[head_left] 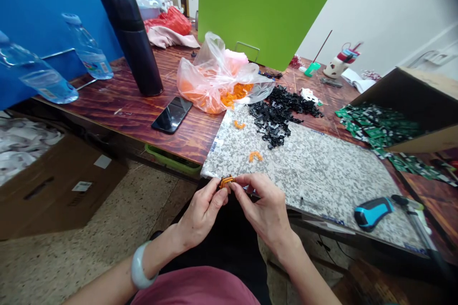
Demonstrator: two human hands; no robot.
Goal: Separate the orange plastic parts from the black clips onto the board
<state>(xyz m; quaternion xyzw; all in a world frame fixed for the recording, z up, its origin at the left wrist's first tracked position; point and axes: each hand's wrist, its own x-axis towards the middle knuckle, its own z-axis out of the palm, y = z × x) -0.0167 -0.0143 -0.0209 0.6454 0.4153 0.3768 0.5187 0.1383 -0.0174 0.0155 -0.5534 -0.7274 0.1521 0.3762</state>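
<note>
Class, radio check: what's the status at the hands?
Left hand and right hand: both pinching small orange-and-black piece, just off slab's near edge. Two orange pieces on slab. Nothing seen blocking the hands.

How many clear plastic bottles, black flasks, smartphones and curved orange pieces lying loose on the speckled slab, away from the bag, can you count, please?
Clear plastic bottles: 2
Black flask: 1
Smartphone: 1
Curved orange pieces: 2
Total: 6
</note>
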